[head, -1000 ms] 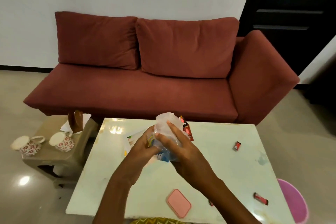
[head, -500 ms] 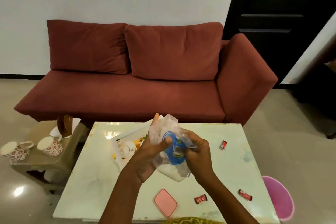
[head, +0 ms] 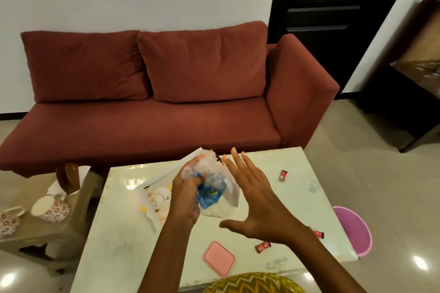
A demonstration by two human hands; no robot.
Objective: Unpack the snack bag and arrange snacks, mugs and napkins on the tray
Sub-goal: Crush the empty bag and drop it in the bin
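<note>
My left hand (head: 184,194) grips a clear plastic snack bag (head: 215,188) with a blue packet inside, held above the pale table (head: 119,245). My right hand (head: 256,202) is off the bag, just to its right, fingers spread and empty. Under the bag lies a white tray (head: 156,195) with a printed picture. Small red wrapped snacks lie on the table: one at the far right (head: 283,175), one near the front (head: 263,246), one partly hidden by my right wrist (head: 317,233). Two floral mugs (head: 51,207) (head: 9,220) and white napkins (head: 82,172) sit on a side stool at left.
A pink flat lid (head: 219,258) rests near the table's front edge. A pink bin (head: 354,229) stands on the floor at the table's right. A red sofa (head: 154,112) runs behind the table. A brown napkin holder (head: 67,177) stands on the stool (head: 42,228).
My right hand has let go of the bag and opened out to the right. The left hand keeps hold of the bag. The view has shifted right and up.
</note>
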